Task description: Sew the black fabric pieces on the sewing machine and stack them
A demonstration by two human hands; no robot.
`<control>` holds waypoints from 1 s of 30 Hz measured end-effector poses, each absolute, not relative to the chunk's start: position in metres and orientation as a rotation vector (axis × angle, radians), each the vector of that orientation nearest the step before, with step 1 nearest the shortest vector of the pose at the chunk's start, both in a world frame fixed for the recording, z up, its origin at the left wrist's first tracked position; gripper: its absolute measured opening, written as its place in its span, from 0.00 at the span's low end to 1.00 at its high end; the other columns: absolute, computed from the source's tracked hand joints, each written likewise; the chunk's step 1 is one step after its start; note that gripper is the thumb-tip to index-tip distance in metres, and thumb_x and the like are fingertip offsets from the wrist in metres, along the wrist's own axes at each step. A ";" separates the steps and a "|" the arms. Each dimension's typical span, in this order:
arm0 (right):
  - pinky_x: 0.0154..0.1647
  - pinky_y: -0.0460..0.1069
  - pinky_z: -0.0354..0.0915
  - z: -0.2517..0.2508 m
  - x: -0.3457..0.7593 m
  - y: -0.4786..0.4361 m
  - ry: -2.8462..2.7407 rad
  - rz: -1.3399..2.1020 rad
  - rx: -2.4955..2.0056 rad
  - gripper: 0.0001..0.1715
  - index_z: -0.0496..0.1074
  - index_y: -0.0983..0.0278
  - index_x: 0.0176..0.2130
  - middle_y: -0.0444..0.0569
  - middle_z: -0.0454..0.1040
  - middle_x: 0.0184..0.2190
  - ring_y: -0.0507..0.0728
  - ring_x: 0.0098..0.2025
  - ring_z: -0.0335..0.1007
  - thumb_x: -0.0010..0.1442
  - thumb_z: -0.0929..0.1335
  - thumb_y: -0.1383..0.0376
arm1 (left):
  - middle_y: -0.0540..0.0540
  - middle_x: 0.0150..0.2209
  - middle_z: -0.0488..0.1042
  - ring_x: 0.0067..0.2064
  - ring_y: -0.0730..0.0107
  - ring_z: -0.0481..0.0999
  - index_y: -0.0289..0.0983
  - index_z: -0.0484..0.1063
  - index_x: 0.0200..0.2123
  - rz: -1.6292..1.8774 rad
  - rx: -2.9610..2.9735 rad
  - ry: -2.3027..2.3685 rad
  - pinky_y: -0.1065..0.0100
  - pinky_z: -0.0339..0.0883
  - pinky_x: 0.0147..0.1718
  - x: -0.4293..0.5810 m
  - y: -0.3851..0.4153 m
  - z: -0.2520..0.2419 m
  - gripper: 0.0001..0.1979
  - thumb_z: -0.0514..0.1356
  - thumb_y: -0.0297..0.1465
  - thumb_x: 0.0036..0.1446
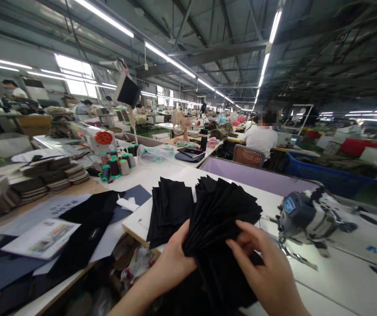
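My left hand (177, 252) grips a fanned bundle of black fabric pieces (221, 206) at its lower left corner. Against the right side of the bundle, the thumb and fingers of my right hand (257, 259) close on the fabric edge; whether they pinch one piece or several I cannot tell. More black cloth hangs below the bundle between both hands. Just left of it, another pile of black fabric pieces (170, 204) lies on a white box (138, 224) on the table.
To the right stands a sewing machine (310, 215). Thread spools (115, 166) and stacked grey-brown fabric pieces (43, 180) are at the left, with a printed sheet (41, 237) nearer. A person in a white shirt (260, 140) sits ahead beside a blue bin (326, 171).
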State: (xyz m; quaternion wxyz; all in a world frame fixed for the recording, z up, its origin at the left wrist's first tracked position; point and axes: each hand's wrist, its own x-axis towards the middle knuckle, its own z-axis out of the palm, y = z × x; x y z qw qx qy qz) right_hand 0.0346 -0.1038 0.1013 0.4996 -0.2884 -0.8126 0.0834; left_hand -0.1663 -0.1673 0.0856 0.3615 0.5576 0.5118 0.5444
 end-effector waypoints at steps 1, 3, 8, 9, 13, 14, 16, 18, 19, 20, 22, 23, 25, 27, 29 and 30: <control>0.24 0.44 0.68 0.102 0.035 -0.103 -1.976 0.129 -0.664 0.16 0.68 0.61 0.52 0.41 0.76 0.26 0.50 0.22 0.72 0.66 0.68 0.59 | 0.46 0.51 0.77 0.49 0.59 0.76 0.37 0.70 0.54 1.405 1.427 1.314 0.68 0.71 0.48 -0.166 -0.168 0.087 0.27 0.65 0.21 0.48; 0.22 0.45 0.66 0.103 0.035 -0.102 -1.991 0.012 -0.613 0.12 0.70 0.61 0.48 0.41 0.76 0.25 0.51 0.21 0.72 0.66 0.67 0.59 | 0.46 0.49 0.77 0.48 0.59 0.77 0.36 0.71 0.53 1.412 1.407 1.322 0.68 0.71 0.47 -0.166 -0.167 0.088 0.27 0.65 0.21 0.47; 0.29 0.47 0.69 0.106 0.036 -0.101 -2.019 -0.105 -0.546 0.02 0.71 0.60 0.40 0.46 0.74 0.30 0.53 0.29 0.74 0.64 0.69 0.65 | 0.47 0.48 0.78 0.47 0.60 0.77 0.37 0.71 0.52 1.405 1.403 1.346 0.69 0.71 0.46 -0.168 -0.167 0.087 0.26 0.66 0.22 0.47; 0.34 0.49 0.71 0.107 0.037 -0.101 -2.014 -0.120 -0.529 0.02 0.72 0.59 0.39 0.48 0.75 0.34 0.55 0.34 0.75 0.63 0.69 0.66 | 0.47 0.48 0.78 0.48 0.60 0.77 0.37 0.71 0.53 1.398 1.410 1.344 0.69 0.71 0.47 -0.168 -0.167 0.087 0.26 0.66 0.23 0.48; 0.50 0.58 0.69 0.109 0.036 -0.098 -2.039 -0.069 -0.535 0.04 0.71 0.59 0.34 0.53 0.72 0.48 0.62 0.51 0.70 0.61 0.69 0.68 | 0.47 0.49 0.77 0.48 0.58 0.77 0.38 0.70 0.55 1.376 1.408 1.307 0.67 0.72 0.47 -0.170 -0.168 0.086 0.28 0.67 0.24 0.49; 0.51 0.59 0.68 0.109 0.036 -0.098 -2.048 -0.033 -0.546 0.04 0.70 0.59 0.34 0.53 0.71 0.49 0.62 0.52 0.69 0.61 0.69 0.67 | 0.47 0.49 0.77 0.49 0.58 0.77 0.38 0.70 0.55 1.373 1.405 1.298 0.67 0.72 0.47 -0.171 -0.168 0.085 0.28 0.67 0.24 0.49; 0.50 0.58 0.67 0.110 0.035 -0.098 -2.043 0.018 -0.555 0.04 0.68 0.59 0.35 0.53 0.71 0.48 0.62 0.52 0.69 0.62 0.69 0.67 | 0.46 0.50 0.77 0.49 0.56 0.76 0.37 0.69 0.56 1.374 1.410 1.293 0.66 0.72 0.47 -0.171 -0.168 0.083 0.28 0.67 0.25 0.50; 0.48 0.57 0.67 0.112 0.035 -0.097 -2.021 0.031 -0.529 0.05 0.67 0.59 0.36 0.51 0.73 0.44 0.60 0.48 0.70 0.62 0.69 0.68 | 0.45 0.50 0.77 0.50 0.57 0.76 0.37 0.69 0.56 1.384 1.420 1.298 0.66 0.72 0.48 -0.172 -0.167 0.081 0.29 0.66 0.23 0.49; 0.46 0.56 0.67 0.113 0.035 -0.097 -2.009 0.038 -0.506 0.06 0.67 0.59 0.36 0.50 0.73 0.41 0.59 0.45 0.71 0.62 0.69 0.69 | 0.46 0.51 0.76 0.50 0.57 0.76 0.37 0.69 0.56 1.391 1.424 1.299 0.67 0.71 0.48 -0.173 -0.167 0.079 0.29 0.65 0.22 0.49; 0.44 0.55 0.67 0.114 0.035 -0.097 -1.999 0.051 -0.478 0.07 0.66 0.59 0.36 0.48 0.74 0.38 0.57 0.42 0.72 0.62 0.68 0.70 | 0.46 0.51 0.76 0.51 0.58 0.76 0.37 0.69 0.56 1.396 1.426 1.300 0.68 0.70 0.49 -0.174 -0.166 0.078 0.29 0.65 0.21 0.48; 0.40 0.52 0.68 0.114 0.036 -0.098 -1.986 0.103 -0.425 0.08 0.66 0.59 0.36 0.46 0.73 0.33 0.56 0.37 0.72 0.61 0.67 0.72 | 0.47 0.51 0.76 0.51 0.59 0.75 0.37 0.69 0.56 1.406 1.413 1.301 0.68 0.70 0.50 -0.174 -0.165 0.076 0.30 0.65 0.21 0.48; 0.38 0.51 0.69 0.114 0.036 -0.100 -1.987 0.146 -0.406 0.08 0.66 0.59 0.36 0.45 0.74 0.32 0.55 0.36 0.73 0.61 0.67 0.72 | 0.47 0.51 0.76 0.51 0.59 0.75 0.37 0.69 0.55 1.409 1.401 1.300 0.68 0.69 0.50 -0.175 -0.165 0.076 0.30 0.66 0.21 0.47; 0.36 0.49 0.71 0.111 0.037 -0.104 -2.007 0.262 -0.412 0.06 0.67 0.59 0.38 0.45 0.75 0.32 0.55 0.35 0.75 0.62 0.68 0.69 | 0.47 0.50 0.77 0.50 0.59 0.75 0.37 0.70 0.55 1.410 1.374 1.303 0.67 0.70 0.50 -0.175 -0.164 0.078 0.30 0.66 0.21 0.47; 0.34 0.47 0.72 0.107 0.038 -0.109 -2.022 0.414 -0.476 0.05 0.68 0.57 0.43 0.43 0.76 0.31 0.53 0.33 0.76 0.65 0.67 0.65 | 0.47 0.49 0.77 0.49 0.59 0.76 0.36 0.70 0.54 1.411 1.362 1.307 0.66 0.70 0.50 -0.175 -0.165 0.080 0.29 0.66 0.21 0.46; 0.31 0.45 0.72 0.105 0.036 -0.111 -2.010 0.531 -0.558 0.10 0.66 0.56 0.51 0.41 0.76 0.29 0.51 0.29 0.75 0.69 0.63 0.62 | 0.46 0.49 0.77 0.49 0.58 0.76 0.36 0.70 0.54 1.405 1.375 1.312 0.66 0.71 0.49 -0.174 -0.165 0.082 0.30 0.66 0.21 0.45; 0.30 0.44 0.72 0.105 0.035 -0.111 -1.999 0.547 -0.589 0.15 0.64 0.56 0.55 0.40 0.76 0.29 0.51 0.27 0.75 0.70 0.62 0.61 | 0.46 0.50 0.77 0.49 0.58 0.76 0.36 0.70 0.55 1.400 1.389 1.311 0.66 0.71 0.49 -0.174 -0.166 0.084 0.30 0.66 0.21 0.45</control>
